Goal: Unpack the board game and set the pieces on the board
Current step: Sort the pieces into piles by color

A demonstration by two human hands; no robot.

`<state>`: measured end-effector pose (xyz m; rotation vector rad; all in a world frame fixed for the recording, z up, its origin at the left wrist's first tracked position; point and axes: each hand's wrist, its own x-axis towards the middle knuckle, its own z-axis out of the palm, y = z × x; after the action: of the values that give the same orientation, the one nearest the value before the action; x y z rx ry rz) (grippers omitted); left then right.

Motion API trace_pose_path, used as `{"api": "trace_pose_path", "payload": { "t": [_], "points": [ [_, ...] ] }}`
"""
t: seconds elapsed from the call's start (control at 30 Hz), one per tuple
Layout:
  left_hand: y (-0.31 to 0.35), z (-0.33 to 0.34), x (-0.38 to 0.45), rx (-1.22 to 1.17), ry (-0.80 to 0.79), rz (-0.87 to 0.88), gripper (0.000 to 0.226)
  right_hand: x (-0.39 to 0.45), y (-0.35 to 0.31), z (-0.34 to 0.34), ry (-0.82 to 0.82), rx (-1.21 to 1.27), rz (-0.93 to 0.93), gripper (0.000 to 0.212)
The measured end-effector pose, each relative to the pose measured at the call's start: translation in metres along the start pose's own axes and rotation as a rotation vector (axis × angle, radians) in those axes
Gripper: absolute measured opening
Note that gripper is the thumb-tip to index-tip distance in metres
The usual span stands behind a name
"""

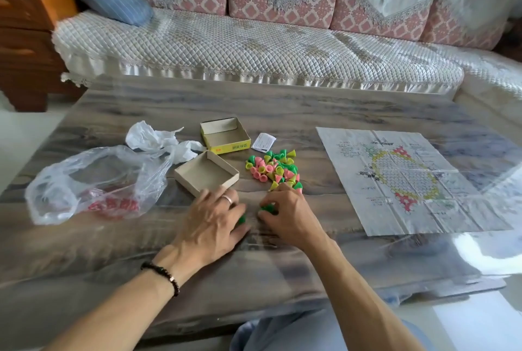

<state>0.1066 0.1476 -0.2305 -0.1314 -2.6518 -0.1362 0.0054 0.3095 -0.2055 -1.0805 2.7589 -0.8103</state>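
A heap of small green, pink and yellow cone pieces lies on the table, left of the unfolded paper game board. My left hand rests palm down just below the heap, fingers curled over a green piece. My right hand sits beside it at the heap's near edge, its fingertips pinching a green piece. The yellow box half and the plain cardboard box half stand open and empty left of the heap.
A clear plastic bag with something red inside lies at the left, with a crumpled white bag behind it. A small folded leaflet lies by the yellow box. A sofa runs along the table's far side.
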Motion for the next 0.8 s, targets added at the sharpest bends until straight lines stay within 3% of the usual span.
{"api": "trace_pose_path", "payload": {
  "t": [0.13,0.3,0.43,0.8],
  "points": [
    [-0.001,-0.001,-0.007,-0.225,-0.089,-0.195,0.015,-0.006,-0.001,-0.003,-0.045,0.042,-0.008,0.015],
    [-0.031,-0.02,-0.02,-0.304,-0.284,-0.297,0.014,-0.008,-0.03,0.016,-0.048,0.079,-0.117,0.009],
    [-0.056,-0.035,-0.041,-0.362,-0.304,-0.399,0.016,-0.007,-0.066,0.042,-0.061,0.117,-0.167,0.014],
    [-0.052,-0.051,-0.035,-0.398,-0.379,-0.369,0.043,-0.01,-0.067,0.037,-0.084,0.218,-0.099,0.023]
  ]
}}
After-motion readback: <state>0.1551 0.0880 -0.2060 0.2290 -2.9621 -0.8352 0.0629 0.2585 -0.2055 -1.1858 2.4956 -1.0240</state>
